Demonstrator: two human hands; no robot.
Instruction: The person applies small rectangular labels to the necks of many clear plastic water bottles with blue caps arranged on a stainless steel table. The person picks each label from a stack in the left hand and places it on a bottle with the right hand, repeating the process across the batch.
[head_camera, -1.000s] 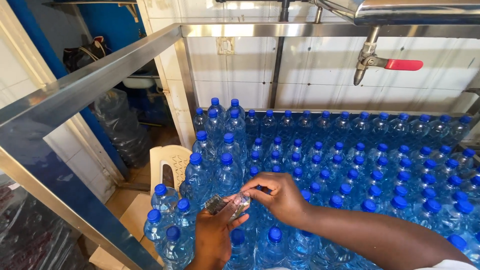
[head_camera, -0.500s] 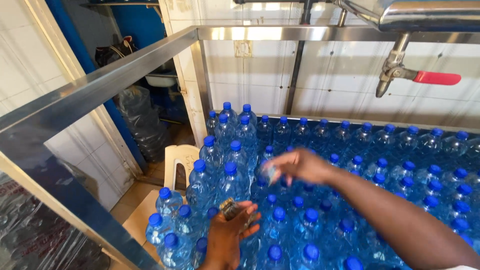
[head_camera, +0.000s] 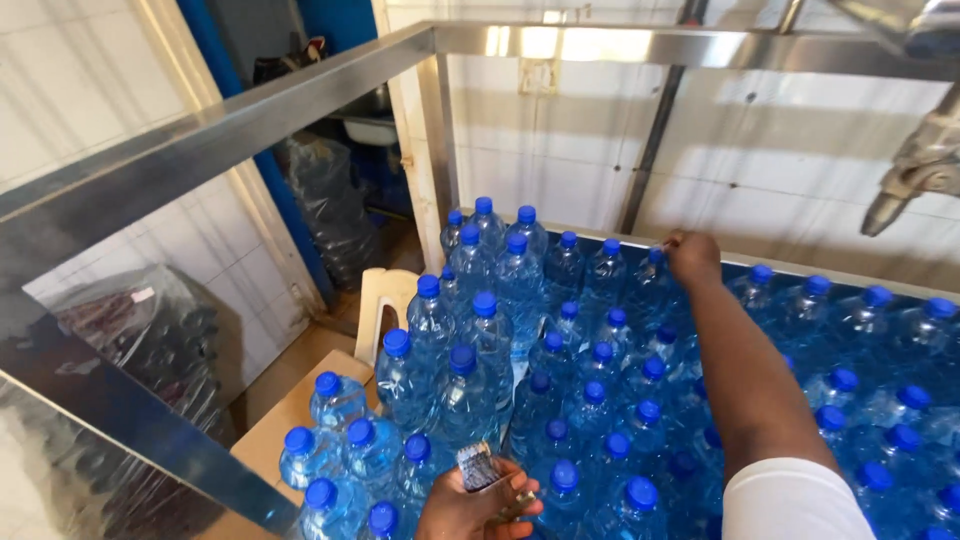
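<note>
Many clear water bottles with blue caps (head_camera: 600, 390) stand packed together on a blue surface. My left hand (head_camera: 480, 508) is low in the foreground, closed around a small stack of shiny cap seals (head_camera: 477, 466). My right hand (head_camera: 692, 256) is stretched far out over the bottles, its fingers down on a bottle cap in the back row near the wall. Whether it holds a seal there is hidden by the fingers.
A steel frame bar (head_camera: 250, 120) runs diagonally across the left and along the top. A metal tap (head_camera: 915, 170) hangs at the upper right. A pale plastic stool (head_camera: 385, 300) and clear plastic bags (head_camera: 150, 340) sit on the left beside a tiled wall.
My right arm has reached from the near bottles out to the back row. My left hand has stayed low with the stack of seals. The view has swung slightly right.
</note>
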